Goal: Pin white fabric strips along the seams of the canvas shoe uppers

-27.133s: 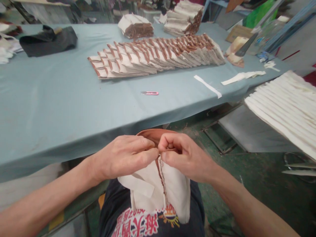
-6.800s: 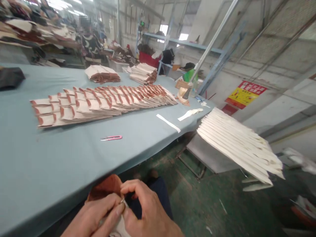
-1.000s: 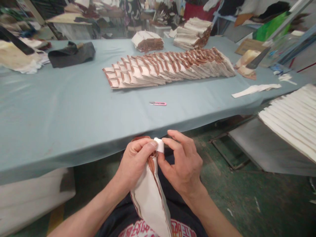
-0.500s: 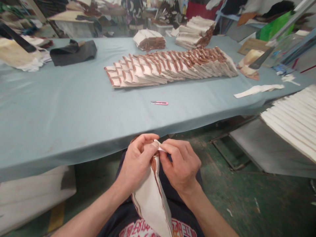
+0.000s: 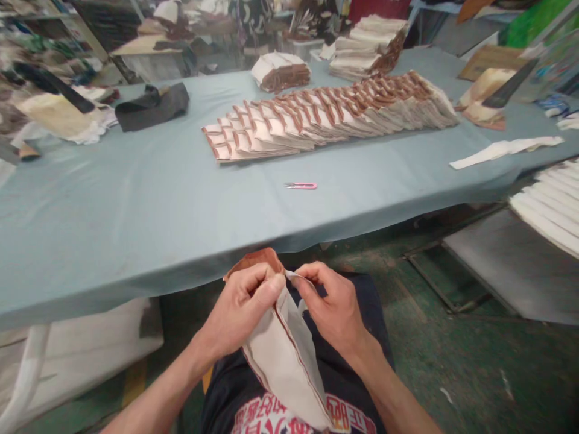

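Over my lap I hold a cream fabric piece [image 5: 284, 355] with brown trim. My left hand [image 5: 242, 310] is closed on its upper edge, where a brown flap shows. My right hand [image 5: 332, 307] pinches a thin white strip [image 5: 294, 276] at the same top corner, fingertips close to the left thumb. The fabric hangs down toward my dark printed shirt [image 5: 289, 416]. Both hands are below the near edge of the blue-grey table [image 5: 136, 205].
On the table lie a pink thread snipper [image 5: 300, 185], a long fanned row of similar cream-and-brown pieces [image 5: 330, 114], two stacks [image 5: 280, 71] behind it, dark cloth [image 5: 151, 105] and a white strip [image 5: 502, 150]. White panels [image 5: 549, 208] rest at the right.
The small white strip was held up between both hands' fingertips; now it is pressed down at the fabric's top corner. The view has shifted slightly left and down.
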The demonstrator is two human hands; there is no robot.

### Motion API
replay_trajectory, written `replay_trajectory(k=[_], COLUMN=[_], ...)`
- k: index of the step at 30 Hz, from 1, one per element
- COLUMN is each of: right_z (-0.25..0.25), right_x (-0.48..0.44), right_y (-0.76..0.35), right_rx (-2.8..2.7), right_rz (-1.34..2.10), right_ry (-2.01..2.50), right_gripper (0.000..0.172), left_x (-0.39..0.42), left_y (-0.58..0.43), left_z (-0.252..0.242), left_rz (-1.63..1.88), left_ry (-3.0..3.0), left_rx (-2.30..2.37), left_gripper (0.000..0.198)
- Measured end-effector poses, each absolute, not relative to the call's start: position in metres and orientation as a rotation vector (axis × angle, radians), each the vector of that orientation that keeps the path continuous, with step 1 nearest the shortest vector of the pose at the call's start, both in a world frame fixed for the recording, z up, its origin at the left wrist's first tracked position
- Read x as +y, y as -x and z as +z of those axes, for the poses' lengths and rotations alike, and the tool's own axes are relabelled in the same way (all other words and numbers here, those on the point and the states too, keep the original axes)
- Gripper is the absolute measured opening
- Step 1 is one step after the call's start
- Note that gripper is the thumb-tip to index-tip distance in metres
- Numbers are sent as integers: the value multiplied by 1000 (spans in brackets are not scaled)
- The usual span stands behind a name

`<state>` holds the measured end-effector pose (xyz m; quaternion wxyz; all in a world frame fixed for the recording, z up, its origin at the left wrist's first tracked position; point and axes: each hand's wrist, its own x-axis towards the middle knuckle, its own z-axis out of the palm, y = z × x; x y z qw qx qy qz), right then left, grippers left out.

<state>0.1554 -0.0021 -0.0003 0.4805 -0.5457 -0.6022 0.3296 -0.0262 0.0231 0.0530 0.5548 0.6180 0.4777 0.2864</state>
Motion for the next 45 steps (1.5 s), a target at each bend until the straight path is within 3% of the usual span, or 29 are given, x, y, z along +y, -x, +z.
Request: replay_trajectory(k=[3,6,14,26,31,38,45], right_z=[-1,-7,-8,97,104,85,69], right_x=[-5,-7,-15,-38,-24,-15,-14], right_y=[-162,-171,-216,-157,-169,-172,-165], right_rx=[-1191,-954,-686,-762,-1047,-1423,-1375], right_rz=[1262,1469,1358,1530,1365,707,626], right_ry=[1298,1261,1544,1451,1448,1493,1549], right_gripper=[20,35,55,45,34,23,20], left_x=[23,27,38,46,52,45,42], left_y=[46,61,69,33,20,5,0], left_z=[57,59,61,78,87,73,70], left_rz=[528,427,509,545,573,699,709], left_ry=[-1378,-1400,-1498,-1447,-1366,-1486,-1558], left_rx=[953,903,1092,856,833,803,845], left_gripper=[44,41,35,36,35,35,39])
